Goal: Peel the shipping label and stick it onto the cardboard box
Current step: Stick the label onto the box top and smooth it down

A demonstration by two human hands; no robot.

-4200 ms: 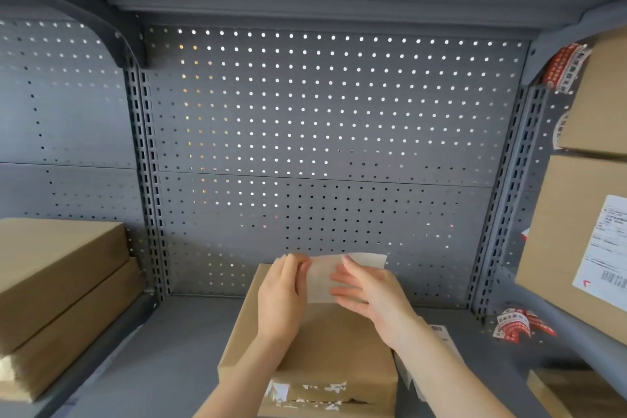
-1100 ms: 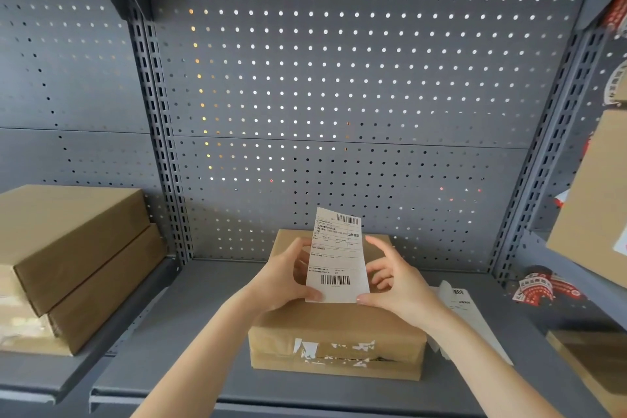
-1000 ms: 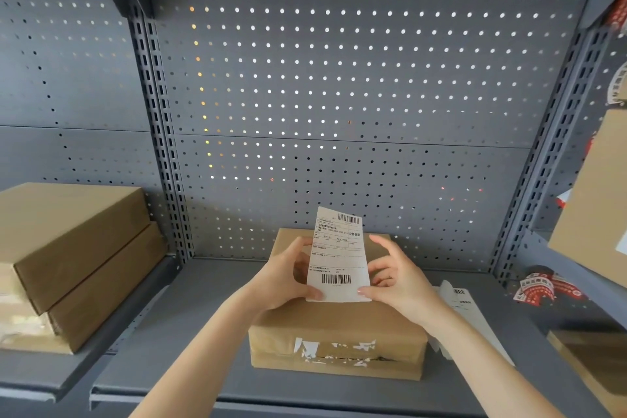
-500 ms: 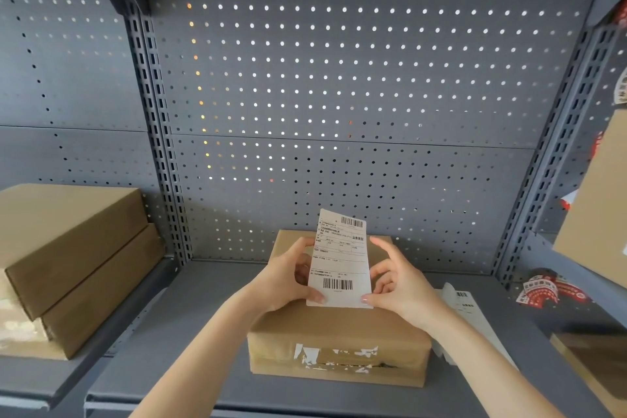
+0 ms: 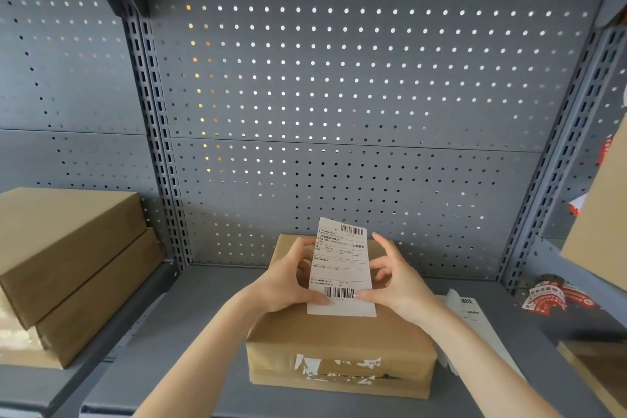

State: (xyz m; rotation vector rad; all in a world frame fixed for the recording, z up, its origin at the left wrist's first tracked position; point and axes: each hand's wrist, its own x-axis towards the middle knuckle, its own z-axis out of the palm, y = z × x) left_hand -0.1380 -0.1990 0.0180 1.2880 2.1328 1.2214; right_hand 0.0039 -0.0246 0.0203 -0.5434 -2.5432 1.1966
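Observation:
A white shipping label (image 5: 341,265) with two barcodes stands nearly upright over a brown cardboard box (image 5: 339,346) on the grey shelf. Its bottom edge rests on the box top. My left hand (image 5: 288,278) pinches the label's lower left edge, thumb on its printed face. My right hand (image 5: 393,278) pinches the lower right edge the same way. The box has torn white tape remnants on its front side. The label and both hands hide the far half of the box top.
Two flat cardboard boxes (image 5: 68,265) are stacked on the left shelf. Label sheets (image 5: 475,326) lie right of the box. Red-and-white stickers (image 5: 556,295) sit at the far right, beside more boxes (image 5: 600,220). A perforated grey back panel (image 5: 339,95) rises behind.
Four seconds ago the label's blank side faced me, held low behind the box. Now its printed face is toward me, upright. In the last second it has barely moved.

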